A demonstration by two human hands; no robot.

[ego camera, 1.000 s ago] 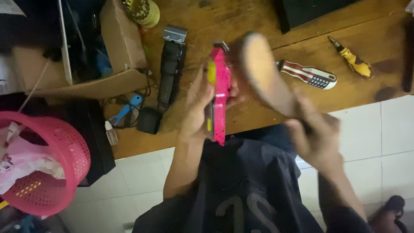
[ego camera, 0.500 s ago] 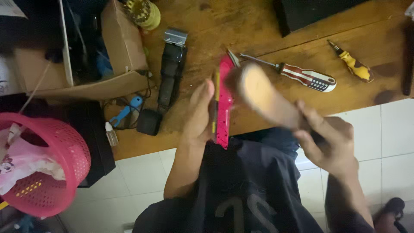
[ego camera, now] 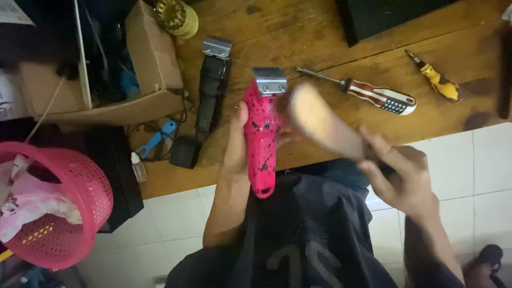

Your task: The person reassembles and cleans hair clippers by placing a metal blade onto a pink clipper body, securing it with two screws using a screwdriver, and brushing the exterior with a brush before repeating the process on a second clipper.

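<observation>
My left hand [ego camera: 238, 144] grips a pink hair clipper [ego camera: 262, 136] with black speckles, its metal blade pointing away from me above the wooden table [ego camera: 320, 48]. In my right hand [ego camera: 404, 178] is a tan wooden brush [ego camera: 321, 124], blurred by motion. The brush's broad end sits just right of the clipper's blade. A second, black hair clipper [ego camera: 211, 90] lies on the table to the left of the pink one.
A striped-handle screwdriver [ego camera: 368, 93] and a small yellow screwdriver [ego camera: 438, 80] lie on the table's right part. A cardboard box [ego camera: 144, 64] and a yellow spool [ego camera: 178, 17] stand at the left. A pink basket [ego camera: 53, 208] sits on the tiled floor, lower left.
The pink clipper has turned from edge-on to face-on, so its blade and speckled face show. The brush has swung from over the clipper to its right side and lower.
</observation>
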